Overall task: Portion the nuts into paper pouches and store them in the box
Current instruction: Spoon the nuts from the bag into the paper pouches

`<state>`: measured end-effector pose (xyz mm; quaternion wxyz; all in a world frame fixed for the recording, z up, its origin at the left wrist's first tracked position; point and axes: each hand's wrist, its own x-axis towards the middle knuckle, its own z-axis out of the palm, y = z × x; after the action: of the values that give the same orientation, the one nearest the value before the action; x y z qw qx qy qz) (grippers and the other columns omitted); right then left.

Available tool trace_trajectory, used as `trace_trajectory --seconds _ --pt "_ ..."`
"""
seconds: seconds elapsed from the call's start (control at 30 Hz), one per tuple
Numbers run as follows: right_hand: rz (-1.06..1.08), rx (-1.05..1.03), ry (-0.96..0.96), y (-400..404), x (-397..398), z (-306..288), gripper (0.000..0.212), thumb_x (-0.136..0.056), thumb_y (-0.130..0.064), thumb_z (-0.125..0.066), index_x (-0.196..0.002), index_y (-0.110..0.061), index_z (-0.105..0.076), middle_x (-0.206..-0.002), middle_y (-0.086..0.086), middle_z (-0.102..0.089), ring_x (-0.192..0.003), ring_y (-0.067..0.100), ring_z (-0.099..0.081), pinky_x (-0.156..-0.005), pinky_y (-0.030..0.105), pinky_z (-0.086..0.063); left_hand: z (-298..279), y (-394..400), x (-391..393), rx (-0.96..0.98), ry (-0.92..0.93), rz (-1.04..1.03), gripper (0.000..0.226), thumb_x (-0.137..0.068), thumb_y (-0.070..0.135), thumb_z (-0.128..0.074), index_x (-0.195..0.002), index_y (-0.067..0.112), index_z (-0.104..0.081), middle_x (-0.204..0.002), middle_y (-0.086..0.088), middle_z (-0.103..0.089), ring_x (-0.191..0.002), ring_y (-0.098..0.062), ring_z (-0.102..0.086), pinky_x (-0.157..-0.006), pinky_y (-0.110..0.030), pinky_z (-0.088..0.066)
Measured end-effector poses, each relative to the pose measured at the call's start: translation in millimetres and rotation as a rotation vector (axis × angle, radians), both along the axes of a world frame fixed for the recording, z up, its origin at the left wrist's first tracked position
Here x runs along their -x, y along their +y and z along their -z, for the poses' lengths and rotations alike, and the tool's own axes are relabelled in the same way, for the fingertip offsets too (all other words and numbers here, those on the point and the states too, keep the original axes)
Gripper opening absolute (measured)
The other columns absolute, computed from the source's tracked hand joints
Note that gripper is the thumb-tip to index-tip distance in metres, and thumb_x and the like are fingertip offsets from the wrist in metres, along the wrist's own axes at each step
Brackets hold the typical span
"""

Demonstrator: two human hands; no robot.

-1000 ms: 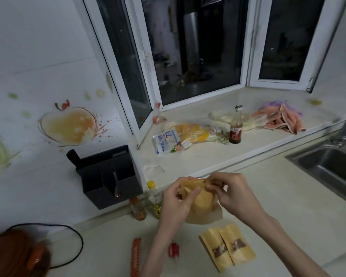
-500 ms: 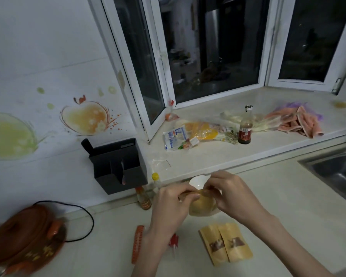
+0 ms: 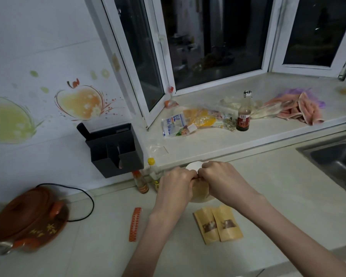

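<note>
My left hand and my right hand meet over the counter, both pinching the top edge of a tan paper pouch that hangs between them. Most of the pouch is hidden by my fingers. A white round bowl peeks out just behind my knuckles. Two filled kraft pouches with clear windows showing nuts lie side by side on the counter, just in front of my hands. No storage box is visible.
A black wall holder hangs at the left, two small bottles below it. A brown clay pot with a cord sits far left, an orange strip nearby. The windowsill carries bags, a sauce bottle and cloths. A sink is at right.
The pouch has gone down toward the counter and my hands have closed together on its top edge. The view has swung left, so the sink slid toward the right edge.
</note>
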<state>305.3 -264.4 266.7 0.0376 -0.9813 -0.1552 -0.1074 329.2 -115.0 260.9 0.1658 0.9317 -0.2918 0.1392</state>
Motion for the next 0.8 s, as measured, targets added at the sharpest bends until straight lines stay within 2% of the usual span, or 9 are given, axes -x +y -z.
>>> trace_trajectory --seconds 0.2,0.33,0.4,0.47,0.63,0.8 --pt "-0.051 -0.088 -0.033 -7 2 1 0.015 -0.058 -0.003 -0.063 -0.066 -0.016 -0.063 -0.061 0.001 -0.054 -0.058 0.026 -0.055 -0.048 0.029 -0.024 1 -2 1 0.029 0.057 0.019 0.016 -0.092 0.022 -0.055 -0.095 0.021 -0.071 -0.093 0.0 -0.068 -0.094 -0.018 -0.058 -0.073 -0.037 -0.047" --pt "-0.064 -0.154 0.013 -7 2 12 0.016 -0.065 -0.005 -0.055 -0.074 -0.014 -0.065 -0.067 0.0 -0.053 -0.065 0.024 -0.052 -0.052 0.038 -0.043 6 1 5 0.066 0.073 0.02 0.008 -0.088 0.018 -0.06 -0.086 0.017 -0.068 -0.085 0.0 -0.066 -0.091 -0.016 -0.055 -0.068 -0.032 -0.045" --pt "-0.072 -0.148 0.018 -5 2 15 0.017 -0.064 -0.004 -0.056 -0.074 -0.013 -0.065 -0.068 0.002 -0.055 -0.065 0.025 -0.052 -0.053 0.04 -0.045 9 2 7 0.073 0.074 0.004 0.006 -0.086 0.018 -0.063 -0.083 0.018 -0.068 -0.082 0.001 -0.066 -0.088 -0.016 -0.056 -0.064 -0.027 -0.04" --pt "-0.084 -0.147 -0.001 -4 1 16 0.017 -0.062 -0.002 -0.056 -0.071 -0.012 -0.065 -0.065 0.003 -0.055 -0.061 0.025 -0.052 -0.049 0.036 -0.04 12 3 8 0.069 0.058 -0.007 0.005 -0.083 0.016 -0.066 -0.079 0.018 -0.068 -0.078 0.002 -0.066 -0.084 -0.016 -0.057 -0.061 -0.026 -0.037" --pt "-0.148 -0.182 -0.025 -2 4 10 0.018 -0.05 0.0 -0.049 -0.057 -0.014 -0.058 -0.054 0.002 -0.052 -0.049 0.022 -0.048 -0.043 0.022 -0.014 19 4 11 0.098 0.034 -0.026 0.008 -0.076 0.008 -0.067 -0.074 0.016 -0.066 -0.072 0.001 -0.065 -0.076 -0.019 -0.059 -0.055 -0.031 -0.043" --pt "-0.153 -0.251 0.0 -4 4 21 0.021 -0.053 0.0 -0.049 -0.065 -0.016 -0.055 -0.063 0.0 -0.054 -0.055 0.022 -0.051 -0.043 0.022 -0.018 21 5 10 0.087 0.048 0.023 0.009 -0.075 0.009 -0.063 -0.072 0.017 -0.059 -0.074 0.002 -0.064 -0.075 -0.02 -0.06 -0.054 -0.033 -0.047"
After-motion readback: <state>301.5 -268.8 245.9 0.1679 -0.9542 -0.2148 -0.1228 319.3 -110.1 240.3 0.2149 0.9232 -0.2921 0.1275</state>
